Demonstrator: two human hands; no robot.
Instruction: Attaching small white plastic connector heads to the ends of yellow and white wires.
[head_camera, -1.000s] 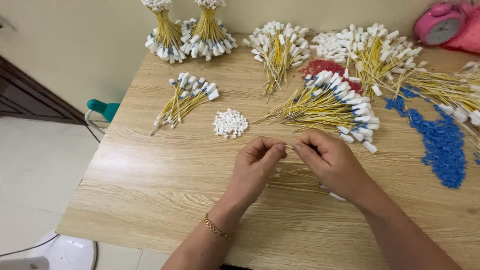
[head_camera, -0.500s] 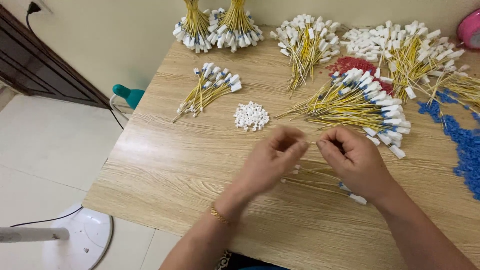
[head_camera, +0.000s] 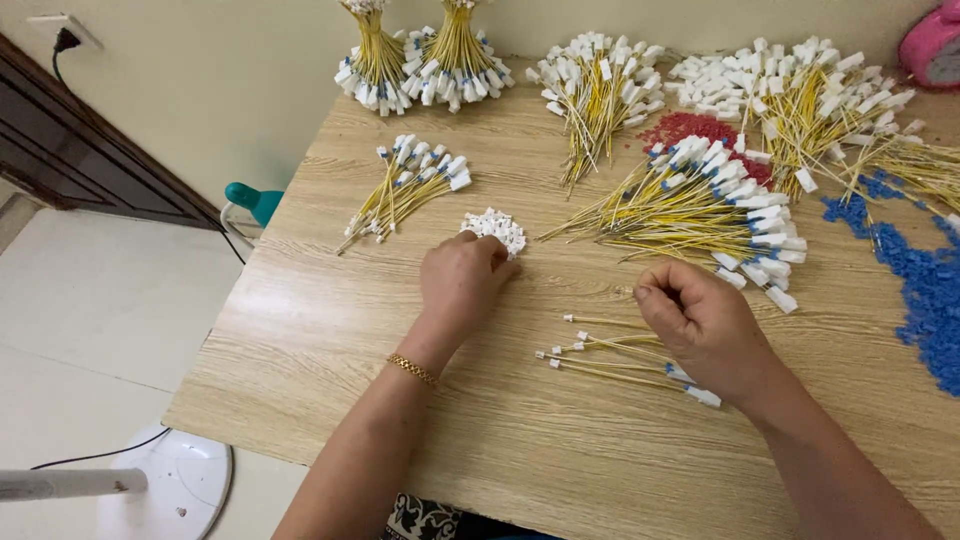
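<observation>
On the wooden table (head_camera: 330, 350), left hand (head_camera: 462, 285) pinches white connectors (head_camera: 494, 229); right hand (head_camera: 705, 325) curled shut

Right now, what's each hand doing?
Left hand: curled, fingertips on the small pile of white connectors.
Right hand: pinched shut on a thin yellow wire.

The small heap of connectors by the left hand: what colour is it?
White, seen in the head view: small heap of connectors.
</observation>
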